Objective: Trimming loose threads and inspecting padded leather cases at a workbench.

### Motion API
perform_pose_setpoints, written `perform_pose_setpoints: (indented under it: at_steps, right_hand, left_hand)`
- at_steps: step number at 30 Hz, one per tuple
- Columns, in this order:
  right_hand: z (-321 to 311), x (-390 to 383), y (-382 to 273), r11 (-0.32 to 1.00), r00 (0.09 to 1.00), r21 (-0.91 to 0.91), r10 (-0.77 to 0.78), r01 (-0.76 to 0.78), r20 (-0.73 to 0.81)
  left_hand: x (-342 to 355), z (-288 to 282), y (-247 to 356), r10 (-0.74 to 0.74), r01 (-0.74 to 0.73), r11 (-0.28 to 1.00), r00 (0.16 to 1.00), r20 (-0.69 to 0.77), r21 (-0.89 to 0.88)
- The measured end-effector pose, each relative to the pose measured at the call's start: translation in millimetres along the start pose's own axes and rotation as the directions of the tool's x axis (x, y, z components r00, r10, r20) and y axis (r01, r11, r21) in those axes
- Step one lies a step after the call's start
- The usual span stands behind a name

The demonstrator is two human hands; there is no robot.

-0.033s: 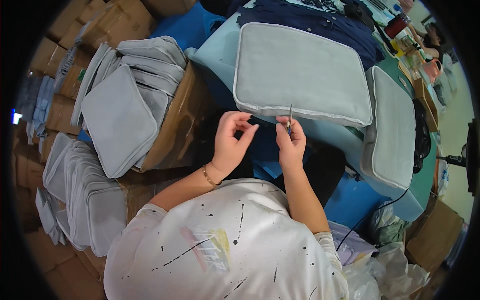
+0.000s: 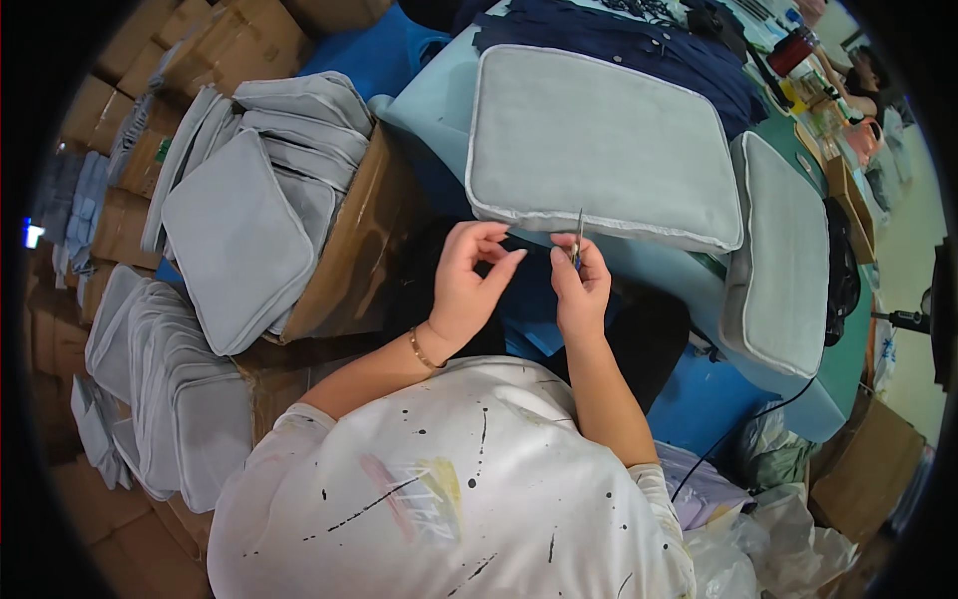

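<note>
My right hand (image 2: 581,285) is closed around small scissors (image 2: 580,228), their thin pointed blade sticking up past my fingers. The rest of the scissors is mostly hidden in my grip. My left hand (image 2: 467,285) is raised beside it, fingers bent and the thumb apart from them, with nothing visible between. Just beyond both hands a grey padded cushion (image 2: 604,145) with pale piped edges lies on the table, its near edge close to my fingertips. A second grey cushion (image 2: 778,255) leans at its right side.
On my left, an open cardboard box (image 2: 344,250) holds several grey cushions (image 2: 239,245), and more cushions (image 2: 165,389) stand in a row nearer me. Dark blue cloth (image 2: 639,45) lies at the table's far side. Plastic bags (image 2: 788,534) lie at lower right. Another person (image 2: 863,85) sits far right.
My left hand has shifted slightly to the right, toward my right hand. The right hand, scissors and cushions stay where they were.
</note>
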State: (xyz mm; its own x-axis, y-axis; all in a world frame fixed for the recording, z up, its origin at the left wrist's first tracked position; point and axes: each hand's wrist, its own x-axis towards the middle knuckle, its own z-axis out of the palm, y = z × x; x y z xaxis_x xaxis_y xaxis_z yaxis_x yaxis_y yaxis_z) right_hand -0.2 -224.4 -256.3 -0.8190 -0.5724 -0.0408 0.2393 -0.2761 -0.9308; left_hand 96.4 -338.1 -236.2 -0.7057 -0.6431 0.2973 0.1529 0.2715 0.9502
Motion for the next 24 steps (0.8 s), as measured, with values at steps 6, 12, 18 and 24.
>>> perform_pose_setpoints:
  at_steps: [6,12,18,24]
  right_hand:
    - [9,-3,-12,0.985,0.990,-0.116,-0.132,0.127,-0.041]
    - [-5,-5,-14,0.989,0.997,-0.132,-0.065,0.070,0.045]
    - [-13,-9,-32,0.743,0.974,-0.631,-0.184,0.224,0.129]
    - [-1,-2,-76,0.415,0.956,-0.864,-0.189,0.285,0.225]
  left_hand:
    - [3,28,-4,-0.341,0.301,0.901,0.937,-0.078,-0.313]
    - [13,35,-16,-0.240,0.208,0.962,0.952,-0.191,-0.176]
    - [8,30,-3,-0.257,0.212,0.935,0.957,-0.135,-0.284]
    - [12,19,-4,-0.276,0.256,0.928,0.960,-0.038,-0.270]
